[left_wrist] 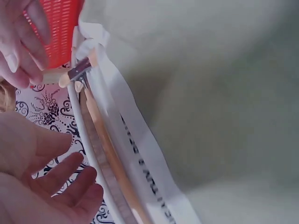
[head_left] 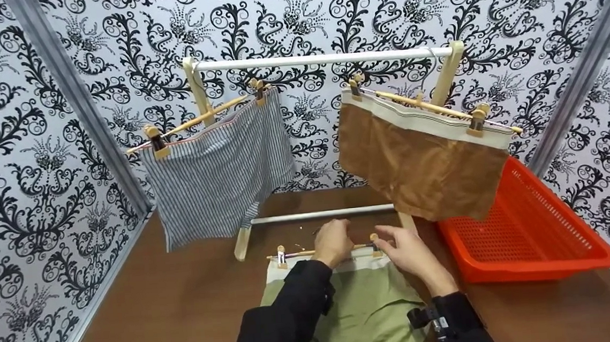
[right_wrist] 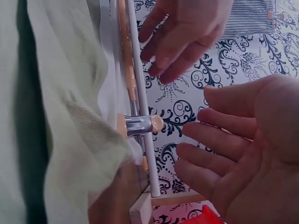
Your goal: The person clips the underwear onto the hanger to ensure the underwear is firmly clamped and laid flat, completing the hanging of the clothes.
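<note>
Green shorts (head_left: 368, 306) with a white waistband lie on the table, clipped to a wooden hanger (head_left: 304, 253). My left hand (head_left: 334, 241) hovers by the middle of the hanger; in the left wrist view its fingers (left_wrist: 70, 186) are loosely bent with nothing between them. Beside the hanger's right clip (right_wrist: 139, 125) is my right hand (right_wrist: 252, 144), fingers apart and empty. A second clip (head_left: 281, 256) grips the left end of the waistband. Printed letters show on the band in the left wrist view.
A rack with a white top rail (head_left: 324, 58) stands behind. Striped shorts (head_left: 219, 171) hang from it at left, brown shorts (head_left: 422, 163) at right, both on clip hangers. An orange-red basket (head_left: 537, 267) stands on the brown table (head_left: 148, 310) at right. Patterned walls (head_left: 300, 21) enclose the table.
</note>
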A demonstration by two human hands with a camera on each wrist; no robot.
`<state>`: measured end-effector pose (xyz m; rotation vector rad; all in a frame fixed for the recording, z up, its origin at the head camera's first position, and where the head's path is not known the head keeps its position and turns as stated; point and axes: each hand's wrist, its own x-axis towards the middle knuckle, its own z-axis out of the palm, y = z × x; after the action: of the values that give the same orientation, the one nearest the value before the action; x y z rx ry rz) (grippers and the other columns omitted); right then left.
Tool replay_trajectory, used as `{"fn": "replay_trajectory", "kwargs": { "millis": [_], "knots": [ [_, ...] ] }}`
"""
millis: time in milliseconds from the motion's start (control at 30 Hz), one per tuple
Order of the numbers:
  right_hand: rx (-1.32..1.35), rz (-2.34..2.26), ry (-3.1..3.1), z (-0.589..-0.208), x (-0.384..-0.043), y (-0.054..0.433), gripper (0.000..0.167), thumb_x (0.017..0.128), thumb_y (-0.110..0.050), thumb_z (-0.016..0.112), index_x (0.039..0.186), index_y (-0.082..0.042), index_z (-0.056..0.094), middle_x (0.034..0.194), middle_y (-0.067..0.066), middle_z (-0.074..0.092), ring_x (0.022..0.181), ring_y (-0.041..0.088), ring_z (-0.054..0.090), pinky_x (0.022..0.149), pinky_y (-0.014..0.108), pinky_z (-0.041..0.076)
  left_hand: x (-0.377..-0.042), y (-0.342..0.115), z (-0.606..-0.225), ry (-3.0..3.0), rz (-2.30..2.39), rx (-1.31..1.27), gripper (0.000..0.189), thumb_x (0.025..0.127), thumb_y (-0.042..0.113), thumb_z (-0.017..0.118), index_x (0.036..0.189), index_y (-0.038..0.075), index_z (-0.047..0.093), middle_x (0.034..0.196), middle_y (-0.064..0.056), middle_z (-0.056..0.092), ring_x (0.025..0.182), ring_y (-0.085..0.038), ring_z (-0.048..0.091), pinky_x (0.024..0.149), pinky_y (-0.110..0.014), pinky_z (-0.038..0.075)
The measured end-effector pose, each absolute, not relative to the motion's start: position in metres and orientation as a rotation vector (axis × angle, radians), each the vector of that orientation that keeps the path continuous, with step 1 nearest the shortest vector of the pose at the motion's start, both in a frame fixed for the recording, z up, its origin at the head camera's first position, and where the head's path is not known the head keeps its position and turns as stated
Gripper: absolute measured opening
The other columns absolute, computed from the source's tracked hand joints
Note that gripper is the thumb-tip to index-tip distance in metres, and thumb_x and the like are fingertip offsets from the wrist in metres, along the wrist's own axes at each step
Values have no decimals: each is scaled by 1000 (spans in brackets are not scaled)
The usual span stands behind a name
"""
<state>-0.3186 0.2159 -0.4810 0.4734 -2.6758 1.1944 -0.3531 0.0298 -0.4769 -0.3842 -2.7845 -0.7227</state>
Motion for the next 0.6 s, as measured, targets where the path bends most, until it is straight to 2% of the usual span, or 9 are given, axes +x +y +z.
{"fn": "replay_trajectory", "kwargs": {
  "millis": [67, 100, 200, 300, 433, 600],
  "knots": [
    [522, 1139, -2705, -481, -318, 216, 40, 98, -10, 65, 133, 9, 60, 131, 26, 63, 101, 33, 68, 91, 50, 52, -351, 26, -476, -2801, -580, -402, 28, 75, 2, 75, 102, 5, 75, 98, -11, 72, 93, -32, 69, 78, -43, 56],
    [553, 1101, -2716, -482, -318, 217, 40, 98, -10, 65, 133, 8, 60, 132, 27, 62, 103, 34, 67, 92, 50, 52, -350, 24, -476, -2812, -525, -409, 24, 75, 4, 76, 99, 6, 75, 97, -11, 72, 92, -32, 69, 77, -44, 56],
    [657, 1008, -2741, -484, -317, 218, 43, 98, -10, 65, 135, 10, 58, 136, 31, 57, 114, 39, 64, 99, 51, 48, -345, 18, -475, -2842, -430, -418, 16, 75, 6, 76, 91, 6, 75, 95, -12, 71, 90, -33, 68, 75, -45, 57],
    [723, 961, -2778, -488, -318, 218, 47, 98, -10, 65, 138, 12, 54, 141, 34, 50, 131, 43, 50, 109, 53, 39, -341, 10, -476, -2855, -432, -396, 11, 75, 4, 74, 86, 5, 74, 95, -12, 72, 89, -33, 69, 75, -44, 58],
    [754, 987, -2866, -493, -316, 219, 57, 99, -13, 63, 145, 14, 42, 150, 34, 38, 135, 44, 44, 112, 54, 34, -338, 1, -478, -2840, -481, -363, 9, 73, -2, 73, 81, 2, 71, 90, -15, 73, 85, -34, 71, 72, -45, 58],
    [748, 1030, -2957, -496, -312, 218, 66, 99, -19, 63, 151, 11, 35, 142, 30, 52, 131, 43, 50, 110, 56, 36, -337, -3, -484, -2816, -425, -357, 9, 77, -4, 72, 85, 0, 73, 87, -17, 73, 82, -34, 72, 71, -44, 59]
  ]
}}
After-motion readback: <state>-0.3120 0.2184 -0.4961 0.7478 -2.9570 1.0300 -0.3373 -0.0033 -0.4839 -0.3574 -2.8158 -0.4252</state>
